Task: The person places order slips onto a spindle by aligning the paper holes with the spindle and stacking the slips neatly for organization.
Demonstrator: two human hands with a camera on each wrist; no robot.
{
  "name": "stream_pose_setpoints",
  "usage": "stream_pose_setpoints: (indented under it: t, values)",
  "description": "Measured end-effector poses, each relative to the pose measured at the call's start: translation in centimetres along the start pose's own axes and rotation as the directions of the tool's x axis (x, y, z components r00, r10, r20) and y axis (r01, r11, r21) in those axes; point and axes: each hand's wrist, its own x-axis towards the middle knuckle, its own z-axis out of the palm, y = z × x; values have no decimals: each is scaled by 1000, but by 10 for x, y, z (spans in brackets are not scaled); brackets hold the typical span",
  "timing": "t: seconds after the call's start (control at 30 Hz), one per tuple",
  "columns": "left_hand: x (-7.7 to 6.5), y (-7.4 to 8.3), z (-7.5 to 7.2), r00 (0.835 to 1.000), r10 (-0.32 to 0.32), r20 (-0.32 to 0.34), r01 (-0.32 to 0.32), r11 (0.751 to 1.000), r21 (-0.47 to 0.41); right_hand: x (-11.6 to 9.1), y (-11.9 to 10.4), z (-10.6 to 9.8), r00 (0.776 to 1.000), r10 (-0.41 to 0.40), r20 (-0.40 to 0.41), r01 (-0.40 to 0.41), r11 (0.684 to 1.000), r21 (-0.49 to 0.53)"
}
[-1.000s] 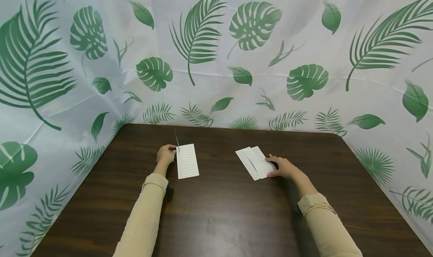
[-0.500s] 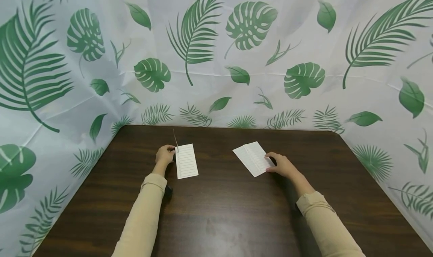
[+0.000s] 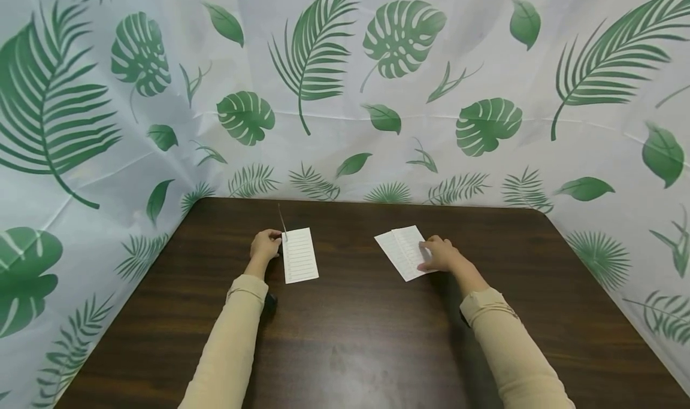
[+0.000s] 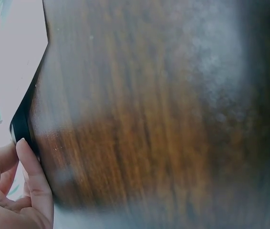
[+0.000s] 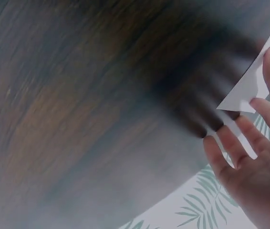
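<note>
In the head view, a white lined card (image 3: pixel 300 255) with a thin string (image 3: pixel 282 220) at its top left corner lies left of the middle. My left hand (image 3: pixel 264 245) pinches its left edge near that corner; in the left wrist view the fingertips (image 4: pixel 22 143) meet at the card's edge. Right of the middle, two lined cards overlap: a left one (image 3: pixel 394 254) and a right one (image 3: pixel 408 241). My right hand (image 3: pixel 442 255) holds the right card's outer edge between thumb and fingers, covering part of it. In the right wrist view the other fingers (image 5: pixel 216 150) spread over the tabletop.
A dark wood-grain table (image 3: pixel 345 319) bears the cards, with its far edge just beyond them. White curtains (image 3: pixel 334 55) printed with green leaves hang behind and along both sides. Beige sleeves (image 3: pixel 232 337) cover both forearms.
The right card has slid away from me and now sits more squarely over the left one. My right hand has shifted slightly left onto it. The left hand and its card stay in place.
</note>
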Motion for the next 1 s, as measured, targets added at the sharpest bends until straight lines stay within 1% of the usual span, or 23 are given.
stream_pose_setpoints:
  t: [0.1,0.23,0.37,0.47,0.53,0.6,0.67,0.77,0.8,0.83,0.87,0.9,0.97,1.0]
  values:
    - [1,0,0,1000,-1,11,1,1000,-8,0,-3,-1,999,42,-24,-41,999,17]
    - [3,-1,1,1000,-3,8,4,1000,-15,0,-2,1,996,48,-72,-43,996,73]
    - [4,-1,0,1000,3,2,-3,1000,-19,2,0,3,992,37,-120,-25,995,99]
    - [5,-2,0,1000,6,4,-6,1000,-17,6,0,5,991,47,-126,-29,990,137]
    - [6,-3,0,1000,6,4,-6,1000,-18,12,5,9,990,79,-117,-56,980,192]
    - [7,-4,0,1000,8,4,-8,1000,-22,27,21,20,985,146,-89,-118,957,264]
    - [8,-4,0,1000,10,6,-10,1000,-29,51,55,47,977,181,-114,-137,939,316]
    - [9,-4,1,1000,11,14,-10,999,-35,84,100,79,962,267,-60,-225,897,380]
    - [9,-4,1,1000,11,16,-11,999,-36,89,109,87,959,272,-76,-221,892,395]
    - [9,-4,1,1000,11,18,-10,999,-39,88,108,86,955,289,-61,-240,880,411]
    - [9,-4,1,1000,12,20,-11,999,-39,77,92,73,946,325,-7,-290,852,435]
    - [9,-5,1,1000,12,22,-11,999,-41,63,73,59,936,350,19,-320,830,457]
    - [8,-5,1,1000,12,23,-11,999,-43,75,89,70,923,384,2,-335,803,493]
    - [8,-5,1,1000,12,21,-11,999,-46,85,104,80,918,395,-21,-329,793,513]
